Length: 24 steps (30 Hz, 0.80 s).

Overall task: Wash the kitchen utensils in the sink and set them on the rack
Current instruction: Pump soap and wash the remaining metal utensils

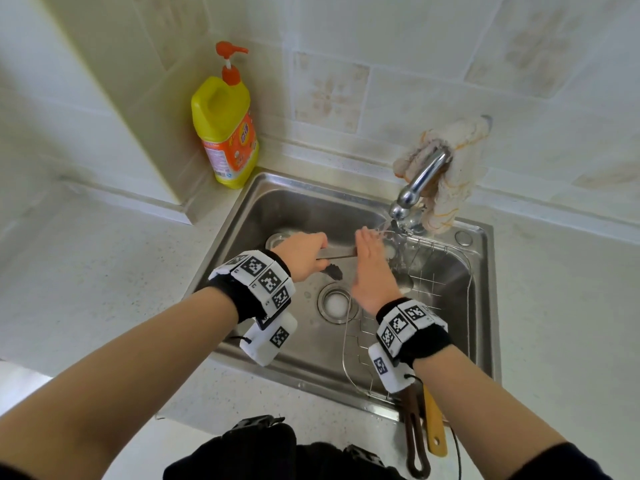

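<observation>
My left hand [303,256] grips the handle end of a flat metal utensil [337,252] held level over the steel sink [277,199]. My right hand [372,268] lies against the utensil's other end with straight fingers, under the water running from the chrome tap [417,183]. A wire rack [440,271] fills the right half of the sink. Two handles, one brown [415,434] and one yellow [433,424], stick out over the rack's near edge. The utensil's working end is hidden behind my right hand.
A yellow dish-soap bottle [225,123] with an orange pump stands at the sink's back left corner. A cloth [450,168] hangs over the tap. The drain [336,303] sits mid-sink, with a dark scrap [334,271] just above it. Pale counter [104,289] surrounds the sink.
</observation>
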Motion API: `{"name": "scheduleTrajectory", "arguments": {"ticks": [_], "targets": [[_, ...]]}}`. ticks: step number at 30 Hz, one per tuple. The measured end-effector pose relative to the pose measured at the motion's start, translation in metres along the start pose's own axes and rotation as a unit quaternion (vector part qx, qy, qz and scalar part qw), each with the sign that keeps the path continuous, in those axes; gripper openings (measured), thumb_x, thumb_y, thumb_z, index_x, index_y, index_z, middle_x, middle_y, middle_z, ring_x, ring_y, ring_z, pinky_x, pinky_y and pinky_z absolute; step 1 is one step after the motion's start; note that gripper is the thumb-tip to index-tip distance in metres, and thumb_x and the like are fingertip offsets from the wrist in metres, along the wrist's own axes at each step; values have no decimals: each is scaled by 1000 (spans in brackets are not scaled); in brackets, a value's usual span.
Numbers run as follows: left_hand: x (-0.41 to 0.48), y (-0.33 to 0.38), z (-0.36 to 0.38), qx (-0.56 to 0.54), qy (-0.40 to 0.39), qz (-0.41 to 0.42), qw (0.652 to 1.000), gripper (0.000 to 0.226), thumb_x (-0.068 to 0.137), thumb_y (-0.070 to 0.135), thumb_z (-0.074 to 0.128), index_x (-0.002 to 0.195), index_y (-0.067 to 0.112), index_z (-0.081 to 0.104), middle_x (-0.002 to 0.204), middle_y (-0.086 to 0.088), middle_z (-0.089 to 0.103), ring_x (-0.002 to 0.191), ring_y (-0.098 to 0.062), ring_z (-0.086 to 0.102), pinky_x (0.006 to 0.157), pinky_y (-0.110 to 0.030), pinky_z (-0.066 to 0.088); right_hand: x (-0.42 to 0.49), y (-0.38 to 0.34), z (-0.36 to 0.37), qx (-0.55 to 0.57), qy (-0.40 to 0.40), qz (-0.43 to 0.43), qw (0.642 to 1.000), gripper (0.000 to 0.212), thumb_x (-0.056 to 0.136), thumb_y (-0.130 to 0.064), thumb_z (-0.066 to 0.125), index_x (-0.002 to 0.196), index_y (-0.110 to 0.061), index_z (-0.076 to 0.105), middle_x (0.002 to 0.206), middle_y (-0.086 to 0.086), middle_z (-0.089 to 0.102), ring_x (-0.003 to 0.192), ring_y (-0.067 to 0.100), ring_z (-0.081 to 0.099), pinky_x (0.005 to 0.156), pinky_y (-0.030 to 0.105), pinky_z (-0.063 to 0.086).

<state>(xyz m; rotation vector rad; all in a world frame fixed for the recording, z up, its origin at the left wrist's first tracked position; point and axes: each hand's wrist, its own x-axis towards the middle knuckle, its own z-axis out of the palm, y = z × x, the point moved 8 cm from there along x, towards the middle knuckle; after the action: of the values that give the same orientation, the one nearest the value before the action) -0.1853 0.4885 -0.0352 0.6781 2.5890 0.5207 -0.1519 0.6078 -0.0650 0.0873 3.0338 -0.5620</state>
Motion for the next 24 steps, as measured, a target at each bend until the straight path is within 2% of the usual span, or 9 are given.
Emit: {"name": "scheduleTrajectory", "arguments": {"ticks": [2, 3, 5, 7, 9, 11, 14, 19, 24], "targets": [[-2, -2, 0, 12, 0, 2, 1000, 31, 93, 28, 53, 116, 8, 48, 110, -12, 60, 98, -28, 56, 77, -30, 39, -4, -11, 9, 1, -12, -50, 999, 73, 87, 6, 46, 149, -6, 9, 157, 7, 6, 146, 20, 2, 119, 30, 3], [-4, -2, 1, 16, -3, 5, 1000, 30, 93, 29, 53, 116, 8, 49, 109, -12, 60, 96, -27, 56, 77, -30, 39, -3, -6, 7, 2, -9, -42, 999, 67, 88, 5, 45, 148, -6, 17, 155, 6, 14, 145, 21, 7, 119, 31, 5], [-9, -4, 0, 26, -5, 12, 1000, 29, 94, 30, 52, 115, 10, 49, 106, -10, 61, 88, -23, 56, 74, -29, 39, 2, 12, 2, 8, -4, -13, 1000, 47, 89, 2, 48, 135, -6, 42, 142, 6, 38, 137, 25, 29, 116, 35, 21], [-16, -9, -3, 54, 7, 14, 998, 26, 94, 32, 50, 113, 14, 48, 105, -6, 61, 84, -20, 55, 73, -29, 40, 2, 18, 5, 2, -23, -8, 1000, 29, 90, -6, 52, 119, -8, 54, 123, 7, 51, 118, 24, 45, 105, 37, 35], [-22, -17, -9, 108, 39, 12, 993, 23, 95, 30, 48, 114, 17, 47, 108, -3, 60, 92, -21, 57, 76, -32, 42, 1, 12, 9, -11, -34, -26, 999, 26, 93, -22, 53, 115, -9, 57, 116, 7, 53, 111, 24, 48, 99, 37, 38], [-25, -27, -14, 175, 58, 0, 983, 25, 94, 17, 48, 118, 18, 45, 117, -3, 57, 105, -23, 53, 84, -35, 41, 0, 2, 10, -21, -30, -42, 998, 31, 92, -34, 52, 113, -11, 57, 113, 5, 55, 109, 23, 47, 98, 34, 35], [-26, -43, -22, 263, 69, -34, 962, 39, 84, 4, 56, 119, 17, 43, 122, -3, 54, 119, -26, 44, 101, -40, 32, 2, -19, 9, -3, -14, -55, 998, 33, 92, -39, 51, 113, -16, 58, 108, 1, 56, 105, 19, 47, 95, 32, 29], [-30, -60, -30, 303, 110, -58, 945, 34, 88, 21, 60, 117, 18, 44, 125, -2, 54, 119, -25, 43, 102, -42, 31, 6, -46, 12, 111, -4, -57, 992, 26, 88, -34, 60, 107, -17, 61, 92, -10, 51, 92, 13, 49, 94, 38, 38], [-27, -52, -26, 275, 97, -28, 956, 26, 97, 31, 42, 116, 15, 47, 119, -6, 55, 113, -25, 47, 99, -39, 33, 7, -35, 12, 144, -22, -49, 988, 22, 89, -29, 60, 101, -11, 61, 87, -6, 49, 85, 11, 44, 88, 38, 40]]}}
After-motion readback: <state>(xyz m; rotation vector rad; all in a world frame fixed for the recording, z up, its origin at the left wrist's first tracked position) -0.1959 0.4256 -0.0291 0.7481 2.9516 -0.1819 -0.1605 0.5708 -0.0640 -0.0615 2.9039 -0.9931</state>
